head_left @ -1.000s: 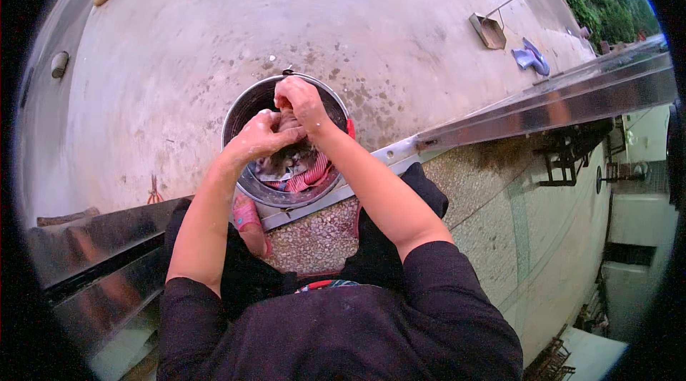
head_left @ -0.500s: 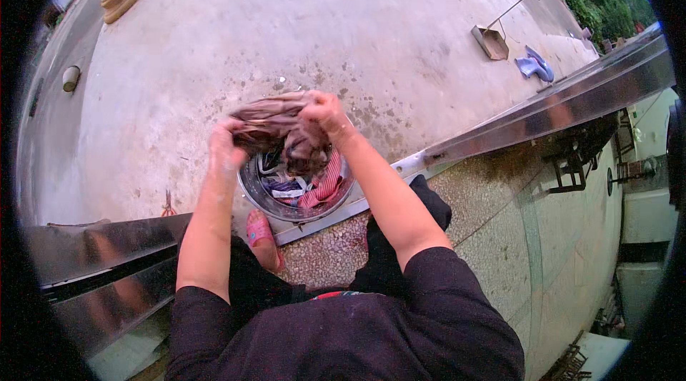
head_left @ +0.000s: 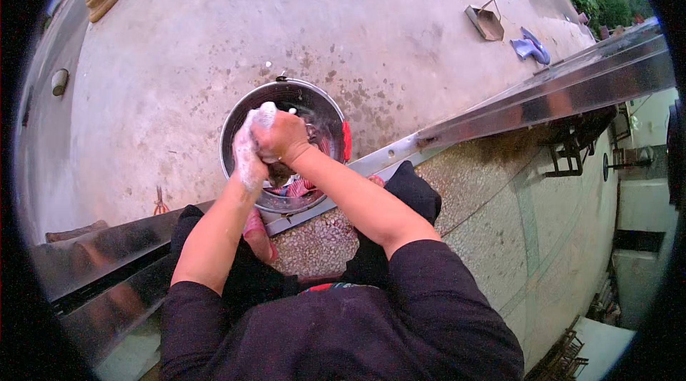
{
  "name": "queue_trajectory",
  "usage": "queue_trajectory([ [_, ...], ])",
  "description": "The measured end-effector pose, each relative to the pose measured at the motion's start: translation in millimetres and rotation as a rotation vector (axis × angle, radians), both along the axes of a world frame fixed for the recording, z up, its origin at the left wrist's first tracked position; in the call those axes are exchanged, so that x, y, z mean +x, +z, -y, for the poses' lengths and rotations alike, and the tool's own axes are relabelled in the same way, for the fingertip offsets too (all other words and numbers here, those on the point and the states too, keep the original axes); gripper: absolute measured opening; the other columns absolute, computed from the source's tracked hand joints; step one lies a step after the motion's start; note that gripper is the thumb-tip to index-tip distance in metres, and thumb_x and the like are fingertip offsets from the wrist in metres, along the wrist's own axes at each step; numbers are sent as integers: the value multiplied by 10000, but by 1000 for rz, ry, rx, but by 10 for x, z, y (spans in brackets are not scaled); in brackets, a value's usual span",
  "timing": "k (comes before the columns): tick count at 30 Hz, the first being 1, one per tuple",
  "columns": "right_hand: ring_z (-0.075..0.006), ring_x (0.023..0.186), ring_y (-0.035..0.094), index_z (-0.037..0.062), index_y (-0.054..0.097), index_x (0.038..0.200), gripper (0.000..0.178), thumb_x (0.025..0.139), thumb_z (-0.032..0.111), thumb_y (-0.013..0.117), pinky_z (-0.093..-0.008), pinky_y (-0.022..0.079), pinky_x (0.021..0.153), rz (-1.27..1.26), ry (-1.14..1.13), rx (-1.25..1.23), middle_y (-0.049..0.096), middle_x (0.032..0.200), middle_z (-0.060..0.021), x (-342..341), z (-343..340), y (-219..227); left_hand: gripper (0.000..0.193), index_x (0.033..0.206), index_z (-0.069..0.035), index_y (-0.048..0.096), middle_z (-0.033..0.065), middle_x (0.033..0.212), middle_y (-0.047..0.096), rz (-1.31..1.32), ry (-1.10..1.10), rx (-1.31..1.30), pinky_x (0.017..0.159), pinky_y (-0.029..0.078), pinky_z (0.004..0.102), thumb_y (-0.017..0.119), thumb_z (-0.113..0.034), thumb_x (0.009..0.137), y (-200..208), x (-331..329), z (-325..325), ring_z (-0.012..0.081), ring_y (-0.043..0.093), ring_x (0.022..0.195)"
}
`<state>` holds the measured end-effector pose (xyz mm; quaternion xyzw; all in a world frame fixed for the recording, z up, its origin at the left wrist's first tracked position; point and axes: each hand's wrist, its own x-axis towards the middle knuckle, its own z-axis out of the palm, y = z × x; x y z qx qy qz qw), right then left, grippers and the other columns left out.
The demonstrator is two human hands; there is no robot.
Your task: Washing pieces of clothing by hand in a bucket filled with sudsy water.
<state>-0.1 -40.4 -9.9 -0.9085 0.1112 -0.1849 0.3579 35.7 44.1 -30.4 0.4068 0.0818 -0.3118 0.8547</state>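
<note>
Over a metal bucket [head_left: 319,86] of laundry, my two hands are pressed together. White suds cover my left hand [head_left: 247,149], whose fingers close against the other hand. My right hand [head_left: 284,138] is a fist beside it. Both grip a bunched dark brown cloth [head_left: 279,174], mostly hidden beneath them, with part hanging down into the bucket. A red-and-white striped cloth [head_left: 300,187] lies inside below, and other wet pieces there are partly covered by my hands. A red grip [head_left: 347,141] shows at the bucket's right side.
A metal door track [head_left: 386,157] runs beside the bucket, between speckled flooring [head_left: 321,245] and concrete marked with wet spots. Far right are a long-handled dustpan [head_left: 486,23] and blue boots [head_left: 530,46]. Orange-handled scissors [head_left: 161,202] lie to the left, near a metal panel [head_left: 107,252].
My hands have come together and lowered into the bucket's opening. The brown cloth, stretched between them before, is now bunched up in their grip.
</note>
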Motion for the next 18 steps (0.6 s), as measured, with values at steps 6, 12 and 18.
queue_trajectory([
  [6, -339, 591, 578, 71, 581, 775, 272, 703, 333, 569, -403, 472, 528, 107, 116, 70, 573, 628, -161, -208, -358, -13, 197, 738, -135, 558, 17, 624, 554, -7, -116, 6, 567, 480, 282, 490, -290, 838, -92, 227, -288, 153, 557, 582],
  [12, -343, 584, 578, 62, 553, 764, 308, 740, 369, 557, -437, 459, 514, -33, 110, 24, 571, 638, -174, -198, -181, 138, 239, 943, -91, 559, 27, 792, 581, 329, 125, 143, 614, 472, 291, 524, -295, 823, -52, -116, -212, 142, 548, 660],
  [18, -375, 602, 569, 90, 484, 888, 289, 764, 349, 518, -468, 444, 536, 10, -16, 124, 579, 682, -176, -186, -174, 35, 260, 948, -98, 561, 35, 776, 590, 299, 24, 246, 643, 483, 335, 492, -321, 833, 534, -336, -122, 166, 564, 684],
])
